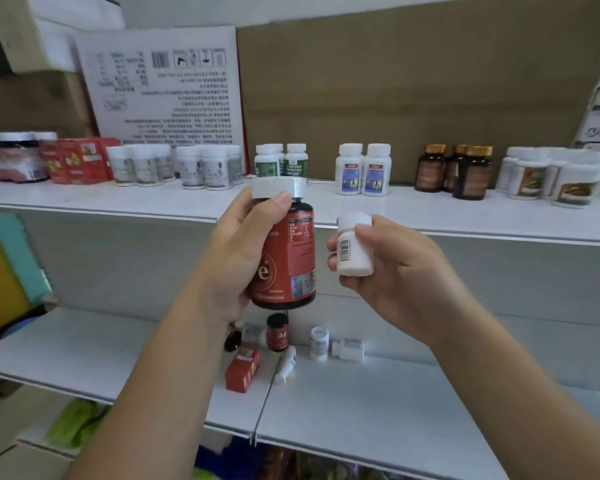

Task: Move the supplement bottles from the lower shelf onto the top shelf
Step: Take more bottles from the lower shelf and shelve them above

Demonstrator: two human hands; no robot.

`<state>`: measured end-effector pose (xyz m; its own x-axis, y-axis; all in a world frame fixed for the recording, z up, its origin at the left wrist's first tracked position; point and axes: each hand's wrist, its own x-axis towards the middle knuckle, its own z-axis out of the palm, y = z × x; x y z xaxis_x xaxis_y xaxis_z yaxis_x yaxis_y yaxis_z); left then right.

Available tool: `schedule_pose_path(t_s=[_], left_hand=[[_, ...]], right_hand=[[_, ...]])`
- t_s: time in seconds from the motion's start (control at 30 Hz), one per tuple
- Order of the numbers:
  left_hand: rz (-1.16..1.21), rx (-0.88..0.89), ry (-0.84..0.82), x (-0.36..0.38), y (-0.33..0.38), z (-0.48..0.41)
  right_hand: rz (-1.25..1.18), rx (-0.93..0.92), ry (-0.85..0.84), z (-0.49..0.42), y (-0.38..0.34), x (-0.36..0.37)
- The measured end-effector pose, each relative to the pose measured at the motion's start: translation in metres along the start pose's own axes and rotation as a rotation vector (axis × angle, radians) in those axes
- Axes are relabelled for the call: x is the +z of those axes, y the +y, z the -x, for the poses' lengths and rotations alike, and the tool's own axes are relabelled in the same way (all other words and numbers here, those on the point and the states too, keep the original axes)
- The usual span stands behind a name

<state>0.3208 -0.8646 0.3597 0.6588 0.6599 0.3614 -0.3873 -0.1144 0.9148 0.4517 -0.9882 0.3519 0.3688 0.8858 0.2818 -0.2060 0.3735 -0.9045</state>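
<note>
My left hand (238,251) grips a large red-labelled bottle (288,258) with a silver cap, held upright in front of the top shelf's (187,206) edge. Beside it my right hand (392,271) holds a small white bottle (354,245) with a barcode label, upright too. On the lower shelf (361,410) below lie a small dark red bottle (278,332), a red box (242,368), a white tube (286,363), an upright white bottle (319,342) and a white bottle (349,350) on its side.
The top shelf carries rows of bottles: white ones at the left (174,166), green-labelled (281,161), blue-labelled (362,171), brown amber (458,171) and more white at the right (551,176). Red packets (73,161) stand far left. Cardboard boxes (413,98) back the shelf.
</note>
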Motion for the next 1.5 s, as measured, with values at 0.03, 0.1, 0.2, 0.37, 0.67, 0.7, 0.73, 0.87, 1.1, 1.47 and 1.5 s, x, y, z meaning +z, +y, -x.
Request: schedule_pose_path(t_s=[0.03,0.1,0.2,0.37,0.67,0.7,0.73,0.87,1.1,1.47,1.5], left_hand=[[-0.002,0.007,-0.012,0.0,0.006,-0.006],[-0.005,0.023,-0.037,-0.001,0.018,-0.02],[-0.029,0.049,-0.081,0.0,0.031,-0.043],[-0.059,0.022,-0.157,0.006,0.036,-0.081],[-0.129,-0.008,-0.359,0.035,0.022,-0.143],[-0.148,0.01,-0.394,0.042,0.019,-0.148],[-0.174,0.024,-0.429,0.049,0.017,-0.152],[-0.253,0.059,-0.501,0.084,0.01,-0.165],[-0.305,0.085,-0.493,0.175,-0.003,-0.17],[-0.472,0.254,-0.475,0.335,-0.019,-0.168],[-0.506,0.283,-0.451,0.345,-0.023,-0.17]], right_hand=[[0.048,-0.021,-0.007,-0.003,-0.006,0.002],[0.137,-0.04,0.006,-0.012,-0.016,0.005],[0.191,-0.048,0.095,-0.028,-0.028,0.008],[0.162,-0.141,0.23,-0.046,-0.039,0.006],[0.523,-0.157,0.466,-0.048,-0.057,-0.029],[0.538,-0.166,0.481,-0.045,-0.061,-0.036],[0.537,-0.18,0.491,-0.04,-0.066,-0.043],[0.568,-0.231,0.505,-0.027,-0.089,-0.075],[0.488,-0.198,0.579,-0.009,-0.141,-0.166],[0.784,-0.127,0.544,0.045,-0.247,-0.32],[0.833,-0.131,0.544,0.046,-0.255,-0.331]])
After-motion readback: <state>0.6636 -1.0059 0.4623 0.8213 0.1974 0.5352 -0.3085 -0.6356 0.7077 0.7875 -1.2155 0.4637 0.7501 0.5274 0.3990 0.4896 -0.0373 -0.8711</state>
